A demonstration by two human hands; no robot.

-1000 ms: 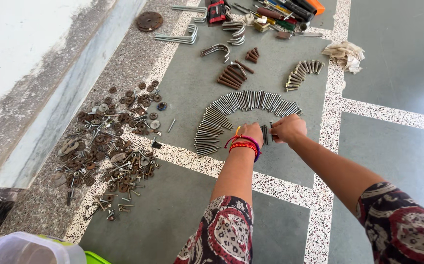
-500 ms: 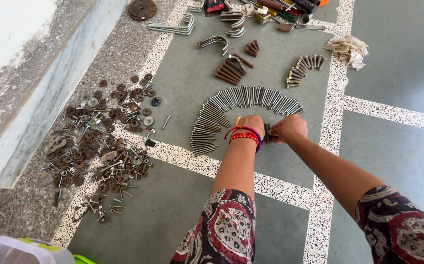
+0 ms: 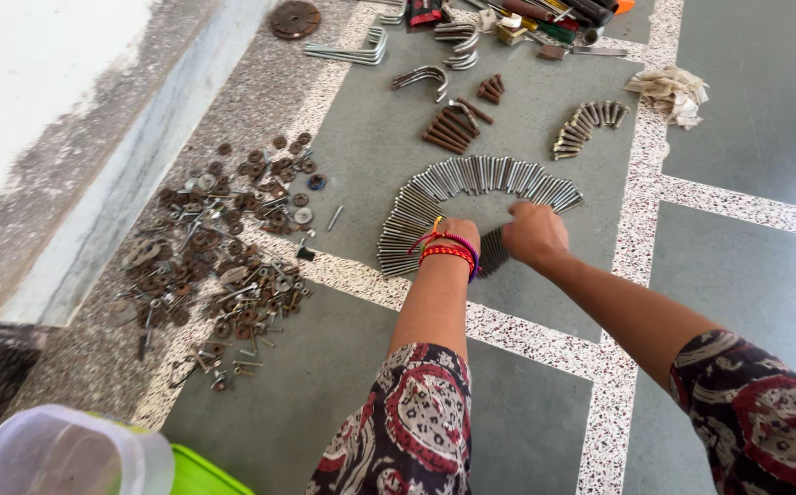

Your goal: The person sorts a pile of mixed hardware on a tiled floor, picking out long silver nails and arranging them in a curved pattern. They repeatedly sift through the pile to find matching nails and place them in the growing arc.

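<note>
Step in hand: I judge I am squaring up a small bundle of dark screws [image 3: 494, 249] on the grey floor [image 3: 370, 165].
Left hand [image 3: 458, 234]: knuckles up, fingers curled down at the bundle's left; grip hidden, cannot tell.
Right hand [image 3: 534, 234]: closed loosely, touching the bundle's right side.
Bundle position: between both hands, just below the arc of silver bolts [image 3: 471, 183].
Next move calls for: even pressure from both sides, clear of the arc.

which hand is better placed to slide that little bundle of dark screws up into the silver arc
Right, probably. The right hand lies beside the dark screws, below the silver arc; the left hand lies nearer the arc's left leg.
</note>
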